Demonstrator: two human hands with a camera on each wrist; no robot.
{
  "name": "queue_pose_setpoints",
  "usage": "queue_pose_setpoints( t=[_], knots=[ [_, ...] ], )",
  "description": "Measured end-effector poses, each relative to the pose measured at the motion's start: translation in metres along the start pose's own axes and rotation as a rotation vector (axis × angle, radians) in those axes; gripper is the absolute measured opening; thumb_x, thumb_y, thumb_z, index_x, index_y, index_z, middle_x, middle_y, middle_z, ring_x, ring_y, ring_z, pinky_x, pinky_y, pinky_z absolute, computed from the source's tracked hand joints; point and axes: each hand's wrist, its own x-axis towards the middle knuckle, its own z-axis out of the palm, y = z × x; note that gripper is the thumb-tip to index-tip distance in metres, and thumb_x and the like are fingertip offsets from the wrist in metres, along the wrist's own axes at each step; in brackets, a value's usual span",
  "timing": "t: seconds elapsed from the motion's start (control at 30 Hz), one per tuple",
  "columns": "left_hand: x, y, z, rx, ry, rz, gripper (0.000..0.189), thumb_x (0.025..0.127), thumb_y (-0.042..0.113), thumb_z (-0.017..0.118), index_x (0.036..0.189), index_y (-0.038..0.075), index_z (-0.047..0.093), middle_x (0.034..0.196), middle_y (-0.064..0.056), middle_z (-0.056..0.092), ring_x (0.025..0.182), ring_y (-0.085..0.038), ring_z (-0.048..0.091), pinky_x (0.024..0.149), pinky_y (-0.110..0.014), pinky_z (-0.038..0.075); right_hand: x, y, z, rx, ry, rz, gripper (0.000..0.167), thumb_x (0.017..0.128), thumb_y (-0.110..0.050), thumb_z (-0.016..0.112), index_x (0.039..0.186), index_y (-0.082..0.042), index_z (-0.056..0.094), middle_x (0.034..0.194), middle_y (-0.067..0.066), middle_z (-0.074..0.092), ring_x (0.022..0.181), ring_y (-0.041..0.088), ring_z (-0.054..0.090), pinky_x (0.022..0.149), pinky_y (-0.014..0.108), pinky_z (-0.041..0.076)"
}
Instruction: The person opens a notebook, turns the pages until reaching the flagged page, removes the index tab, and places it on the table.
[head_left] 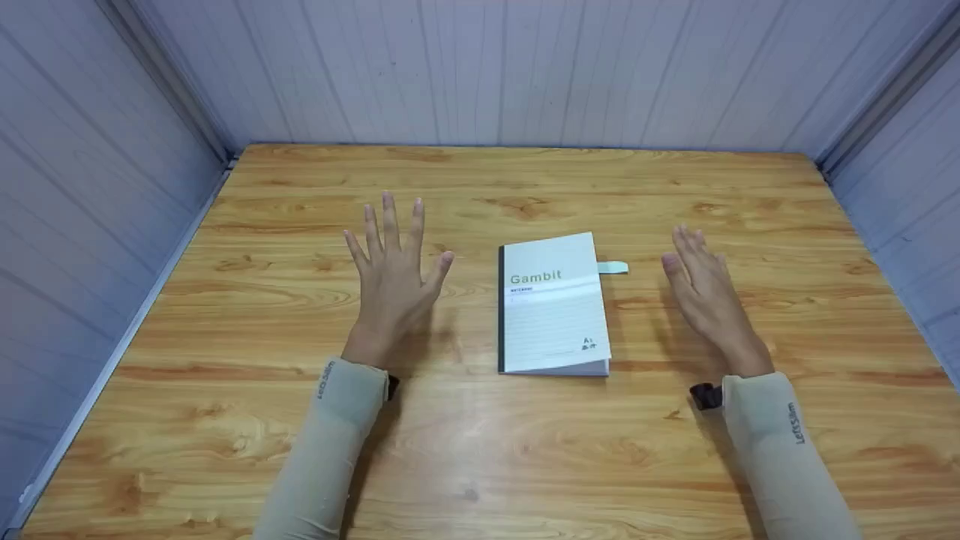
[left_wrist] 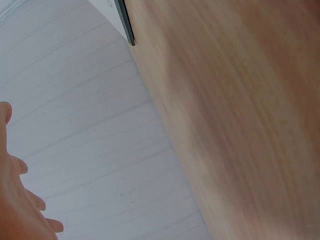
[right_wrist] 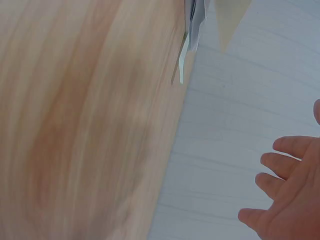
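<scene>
A notebook (head_left: 555,315) with a white lined cover, gold "Gambit" lettering and a dark spine lies on the wooden table, its cover slightly lifted along the right side. From its right edge sticks out a pale green tab (head_left: 613,267), also visible as a thin strip (right_wrist: 183,62) in the right wrist view. Left of the notebook, my left hand (head_left: 394,289) is held above the table with fingers spread, touching nothing. On the other side, my right hand (head_left: 709,296) hovers with its fingers extended, apart from the notebook. The left wrist view catches only the notebook's dark spine corner (left_wrist: 127,25).
The wood-grain table (head_left: 465,450) runs back to a pale panelled wall (head_left: 480,75). Similar panels (head_left: 67,187) stand along the left and right sides. Dark wrist straps (head_left: 706,396) show at both sleeve cuffs.
</scene>
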Motion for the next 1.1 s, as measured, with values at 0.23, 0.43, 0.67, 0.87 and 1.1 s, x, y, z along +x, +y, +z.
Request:
queue_pose_setpoints(
  t=[0.23, 0.43, 0.67, 0.87, 1.1],
  knots=[
    [-0.002, -0.002, 0.0, -0.201, -0.122, -0.045, 0.074, 0.098, 0.056, 0.035, 0.156, 0.021, 0.006, 0.163, -0.013, -0.003, 0.149, -0.037, -0.002, 0.117, -0.06, -0.003, 0.002, -0.007, 0.013, 0.063, -0.121, 0.011, 0.066, 0.104, -0.045, 0.025, 0.152, 0.0, 0.018, 0.159, 0.019, 0.015, 0.149, 0.036, 0.005, 0.118, 0.056, -0.004],
    [-0.005, -0.003, 0.005, -0.3, -0.172, -0.055, 0.073, 0.099, 0.055, 0.036, 0.156, 0.021, 0.006, 0.163, -0.01, 0.0, 0.15, -0.034, 0.002, 0.12, -0.053, -0.002, 0.002, -0.011, 0.028, 0.1, -0.214, -0.022, 0.063, 0.105, -0.041, 0.024, 0.151, 0.002, 0.021, 0.158, 0.018, 0.02, 0.149, 0.034, 0.009, 0.119, 0.054, 0.0],
    [-0.006, -0.003, 0.007, -0.379, -0.209, -0.044, 0.071, 0.1, 0.05, 0.037, 0.156, 0.016, 0.009, 0.163, -0.009, 0.002, 0.15, -0.033, 0.002, 0.12, -0.053, 0.001, 0.001, -0.016, 0.038, 0.159, -0.321, -0.041, 0.062, 0.105, -0.042, 0.025, 0.152, -0.002, 0.021, 0.159, 0.017, 0.02, 0.149, 0.032, 0.009, 0.119, 0.055, -0.001],
    [-0.008, -0.004, 0.007, -0.455, -0.249, -0.055, 0.071, 0.099, 0.055, 0.035, 0.156, 0.022, 0.007, 0.163, -0.005, 0.001, 0.15, -0.029, -0.001, 0.12, -0.054, 0.003, 0.0, -0.02, 0.041, 0.188, -0.357, -0.04, 0.06, 0.104, -0.042, 0.028, 0.152, -0.005, 0.022, 0.16, 0.012, 0.019, 0.149, 0.031, 0.012, 0.119, 0.053, 0.009],
    [-0.008, -0.001, 0.008, -0.586, -0.246, -0.049, 0.067, 0.1, 0.049, 0.039, 0.155, 0.019, 0.015, 0.163, -0.005, 0.009, 0.151, -0.025, 0.006, 0.12, -0.052, 0.009, 0.0, -0.025, 0.04, 0.268, -0.366, -0.035, 0.057, 0.104, -0.039, 0.033, 0.154, -0.014, 0.019, 0.161, 0.004, 0.017, 0.148, 0.029, 0.017, 0.118, 0.052, 0.019]
  ],
)
